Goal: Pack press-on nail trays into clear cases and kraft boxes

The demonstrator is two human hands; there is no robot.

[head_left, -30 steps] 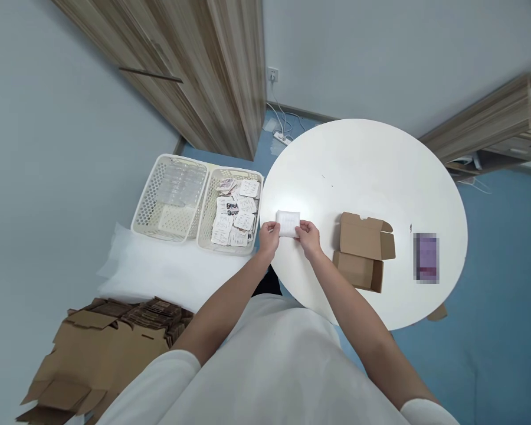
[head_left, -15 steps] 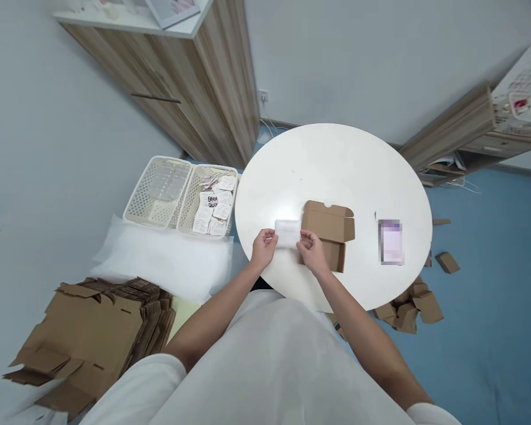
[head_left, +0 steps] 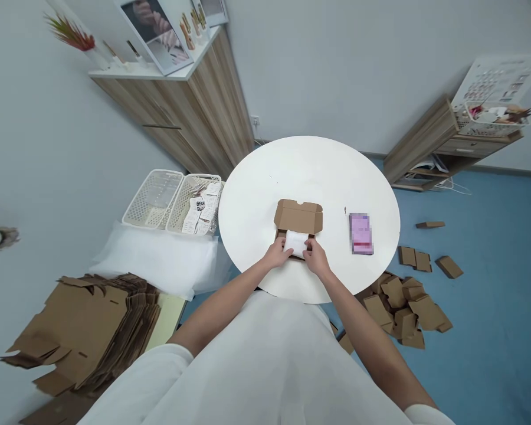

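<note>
A small white wrapped packet (head_left: 297, 242) is at the opening of a brown cardboard box (head_left: 298, 217), whose lid stands open toward the far side. My left hand (head_left: 278, 252) grips the packet's left edge, thumb on top. On its right edge, the fingers of my right hand (head_left: 315, 257) are closed. The packet covers most of the box's inside, so whether it touches the bottom cannot be seen. To the right on the white round table (head_left: 265, 177) lies a purple-pink pack (head_left: 361, 234), its print blurred.
Left of the table are two white baskets (head_left: 153, 198), one with printed cards (head_left: 199, 209), white wrapping sheets (head_left: 159, 254) and stacked flat cardboard (head_left: 79, 319). Several folded brown boxes (head_left: 407, 310) lie on the blue floor at right. A wooden cabinet (head_left: 194, 118) stands behind.
Both hands have carried the white packet from beside the box to over its opening. The box now sits squarely in front of me. The whole view has shifted.
</note>
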